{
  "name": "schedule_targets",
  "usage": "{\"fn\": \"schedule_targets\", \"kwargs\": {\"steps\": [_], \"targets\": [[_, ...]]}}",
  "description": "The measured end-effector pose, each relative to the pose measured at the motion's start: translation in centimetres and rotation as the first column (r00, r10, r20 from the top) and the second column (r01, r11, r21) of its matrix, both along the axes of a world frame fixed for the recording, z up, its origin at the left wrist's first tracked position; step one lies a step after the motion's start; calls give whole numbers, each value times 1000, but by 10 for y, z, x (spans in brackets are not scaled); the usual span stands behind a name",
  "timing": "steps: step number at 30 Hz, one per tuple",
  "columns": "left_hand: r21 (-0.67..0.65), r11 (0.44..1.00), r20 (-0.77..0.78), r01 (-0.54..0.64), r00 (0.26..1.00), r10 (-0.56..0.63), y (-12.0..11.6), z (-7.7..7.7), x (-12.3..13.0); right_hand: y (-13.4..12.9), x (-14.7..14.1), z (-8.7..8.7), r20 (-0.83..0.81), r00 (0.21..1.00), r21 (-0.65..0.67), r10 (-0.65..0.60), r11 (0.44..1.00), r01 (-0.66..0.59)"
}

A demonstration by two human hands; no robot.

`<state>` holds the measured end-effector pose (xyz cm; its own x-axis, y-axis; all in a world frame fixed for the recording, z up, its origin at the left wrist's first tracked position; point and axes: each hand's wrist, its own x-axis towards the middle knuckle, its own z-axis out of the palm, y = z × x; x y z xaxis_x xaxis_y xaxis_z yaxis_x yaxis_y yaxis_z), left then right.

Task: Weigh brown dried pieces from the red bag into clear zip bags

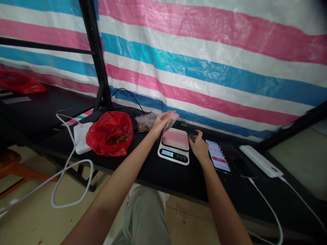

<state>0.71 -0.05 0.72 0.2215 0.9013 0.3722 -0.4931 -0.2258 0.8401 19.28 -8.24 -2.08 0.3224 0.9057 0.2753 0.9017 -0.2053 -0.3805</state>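
Above the back left corner of a white kitchen scale [174, 157], my left hand [160, 124] pinches a small clear zip bag [171, 121] with a reddish top edge. The scale's shiny plate [175, 139] bears nothing that I can make out, and its display is lit but too small to read. Just right of the scale, my right hand [200, 146] has its fingers curled around a small clear plastic piece [192, 137], whose kind I cannot tell. Behind my left wrist lie clear bags [145, 119], with small brown pieces [143, 128] in or beside them.
At left, an open red plastic bag [109, 131] holds small brown pieces, beside a white power bank [81, 137] with a cable. To the right lie a lit phone [218, 156], a dark phone [242, 166] and another white power bank [261, 161]. Striped sheeting [191, 71] hangs behind the black table [153, 170].
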Motion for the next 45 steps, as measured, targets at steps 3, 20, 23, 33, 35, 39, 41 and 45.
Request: {"fn": "schedule_targets", "kwargs": {"steps": [3,20,23,33,35,39,41,45], "targets": [[-124,992,152,3,988,16,1,1,-4,-7,-1,1,20,1000,71,11,997,-13],[-106,994,121,32,993,-19,0,-3,-2,-101,-10,-5,312,871,195,381,871,-451],[-94,995,90,18,996,-10,-1,-3,-3,-100,-12,-5,340,853,194,396,858,-475],[-23,999,25,39,999,-38,-4,-1,-1,-97,-15,-6,398,838,167,373,869,-466],[-6,999,12,45,999,-45,-4,-2,0,-96,-16,-5,413,835,151,363,877,-456],[-2,998,-18,59,998,-59,-5,-3,-1,-95,-19,-4,414,837,148,357,881,-449],[4,999,-27,54,998,-54,-5,-3,-2,-97,-20,-5,397,843,160,363,877,-453],[5,999,-19,53,998,-53,-5,-2,-3,-100,-17,-6,351,875,204,334,884,-419]]}}
